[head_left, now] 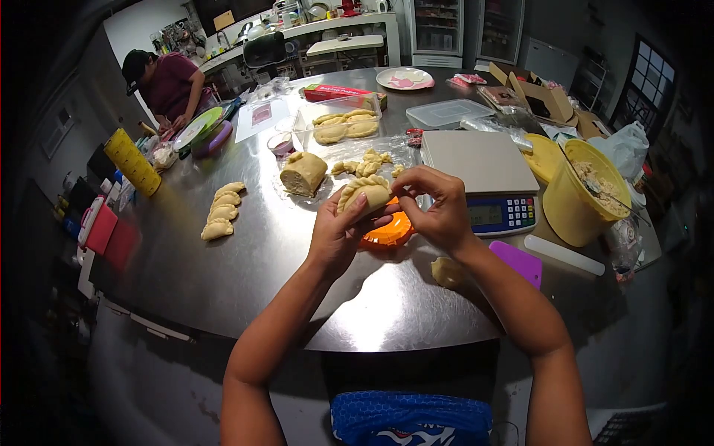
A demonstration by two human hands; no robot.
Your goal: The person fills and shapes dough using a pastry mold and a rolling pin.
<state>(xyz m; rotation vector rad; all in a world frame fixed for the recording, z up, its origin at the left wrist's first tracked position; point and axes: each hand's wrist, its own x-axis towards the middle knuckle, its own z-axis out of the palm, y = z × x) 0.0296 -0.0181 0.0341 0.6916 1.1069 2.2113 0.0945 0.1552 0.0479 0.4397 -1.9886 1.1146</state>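
So the pale half-moon dough pastry with a braided edge [366, 196] is up in the left hand [335, 232], above the steel table [290, 297]; its long axis runs roughly left to right, with the right end slightly farther from the body, and the braided rim curves along the far side; the left thumb is on the near face and the fingers cup it from below.

The right hand [439, 199] is right beside that right end, so it's the nearer 1 to that tip; its thumb and index finger are pinched together, but I can't tell if there's dough between them. There's an orange plastic dish [390, 233] beneath the hands, partly hidden.

For labels, the long red cardboard box [331, 93] reads "Baking Paper"; the grey-and-blue digital scale's [480, 160] display is too small to read, and I can't make out the blue patterned shirt's [409, 416] white lettering either.
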